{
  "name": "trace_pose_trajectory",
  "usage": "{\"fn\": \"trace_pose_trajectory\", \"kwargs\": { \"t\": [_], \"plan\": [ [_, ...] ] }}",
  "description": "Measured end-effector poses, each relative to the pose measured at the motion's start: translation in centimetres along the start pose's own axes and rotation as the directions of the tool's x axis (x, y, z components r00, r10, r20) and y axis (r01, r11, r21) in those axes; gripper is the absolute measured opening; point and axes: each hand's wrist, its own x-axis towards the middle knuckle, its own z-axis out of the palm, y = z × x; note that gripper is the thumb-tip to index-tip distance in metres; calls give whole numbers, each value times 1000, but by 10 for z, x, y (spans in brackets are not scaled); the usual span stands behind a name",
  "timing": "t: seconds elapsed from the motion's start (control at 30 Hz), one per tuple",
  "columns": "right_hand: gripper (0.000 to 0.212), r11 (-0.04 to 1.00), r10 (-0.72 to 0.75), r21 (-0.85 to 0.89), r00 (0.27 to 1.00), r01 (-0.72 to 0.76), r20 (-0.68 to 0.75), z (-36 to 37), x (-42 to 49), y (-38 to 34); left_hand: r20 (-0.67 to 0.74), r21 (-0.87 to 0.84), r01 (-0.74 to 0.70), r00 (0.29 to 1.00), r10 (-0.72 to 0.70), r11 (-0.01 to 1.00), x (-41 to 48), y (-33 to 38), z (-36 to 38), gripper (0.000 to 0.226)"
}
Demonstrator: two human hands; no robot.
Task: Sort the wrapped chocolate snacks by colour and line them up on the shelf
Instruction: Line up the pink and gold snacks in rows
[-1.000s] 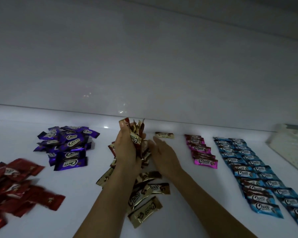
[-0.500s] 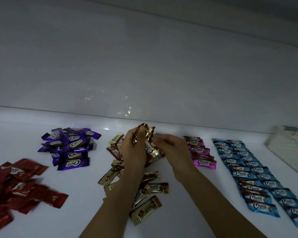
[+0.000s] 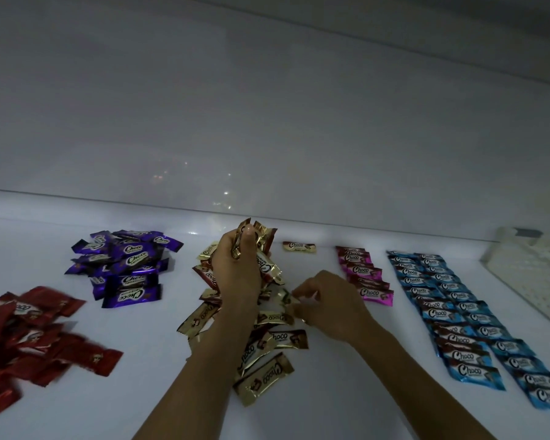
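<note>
View from a head camera, looking down at a dim white shelf (image 3: pixel 146 392) and two bare forearms. The left hand (image 3: pixel 235 274) was raised above the middle of the shelf, its grip curled tight round a bundle of gold snacks (image 3: pixel 262 239) that stood upright and fanned out above the thumb and fingers. The right hand (image 3: pixel 329 308) sat lower and just to the right, fingers bent, its grip narrowed to a thumb-and-fingertip pinch on a pale gold snack (image 3: pixel 281 296) at the top of the gold pile (image 3: pixel 264 357); that spot was blurred. The gold pile lay loose and overlapping under both wrists. A single gold snack (image 3: pixel 299 247) lay flat by itself near the back wall (image 3: pixel 267 122), apart from the pile.

To the right, a pink row (image 3: pixel 367 277) ran front to back in one overlapping line, and beyond it the blue rows (image 3: pixel 458 315) formed two long lines. To the left sat an unsorted purple heap (image 3: pixel 127 268) and, nearer the front edge, a red heap (image 3: pixel 29 331), partly blurred. A white perforated basket (image 3: pixel 534 277) stood at the far right, well clear of both hands
</note>
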Motion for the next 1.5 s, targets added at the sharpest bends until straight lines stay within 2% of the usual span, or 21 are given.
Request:
{"fn": "trace_pose_trajectory", "kwargs": {
  "t": [0.1,0.27,0.37,0.47,0.53,0.63,0.7,0.77,0.87,0.97,1.03,1.1,1.2,1.27,1.33,1.5],
  "plan": [
    [8,996,-55,61,998,57,-34,0,0,-4,18,17,-33,999,33,999,-2,0,0,21],
    [11,931,57,364,988,0,-146,-12,3,-1,9,-2,-17,1000,17,1000,-2,-1,-2,20],
    [7,807,148,590,975,-24,-164,-22,7,2,7,1,-22,1000,22,1000,-2,0,-1,19],
    [20,625,208,769,978,-135,3,-32,16,4,16,5,-32,999,32,999,-1,1,0,19],
    [17,681,189,717,982,-144,18,-36,22,7,11,8,-29,1000,29,1000,-1,0,-1,19],
    [6,759,159,646,985,-79,-67,-39,30,9,1,1,-25,1000,25,1000,0,-2,-1,21],
    [15,880,150,466,984,-88,-97,-40,42,11,1,0,-34,999,34,999,1,-3,-1,19],
    [25,952,148,276,989,-135,-26,-39,56,14,10,20,-67,998,67,998,1,-3,-1,17],
    [29,972,130,187,989,-141,74,-33,71,18,37,39,-115,993,113,993,0,-3,0,12],
    [20,995,79,52,992,-84,100,-26,79,21,29,45,-130,991,129,991,0,-3,1,11],
    [29,995,74,-69,993,-68,91,-21,84,25,20,31,-127,992,126,991,0,-4,1,13],
    [35,977,50,-208,999,-46,10,-16,87,30,1,23,-120,993,120,993,1,-6,0,16],
    [30,924,-80,-383,982,9,-169,-8,81,31,-28,18,-107,994,108,994,3,-8,0,20],
    [31,883,-189,-461,966,89,-175,0,73,32,-26,1,-99,995,99,995,3,-8,0,19],
    [37,857,-243,-493,961,149,-132,8,67,34,-20,-4,-99,995,99,995,3,-8,0,19],
    [39,902,-215,-399,972,163,-89,5,71,32,25,-20,-84,996,85,996,2,-8,0,15]
  ]
}}
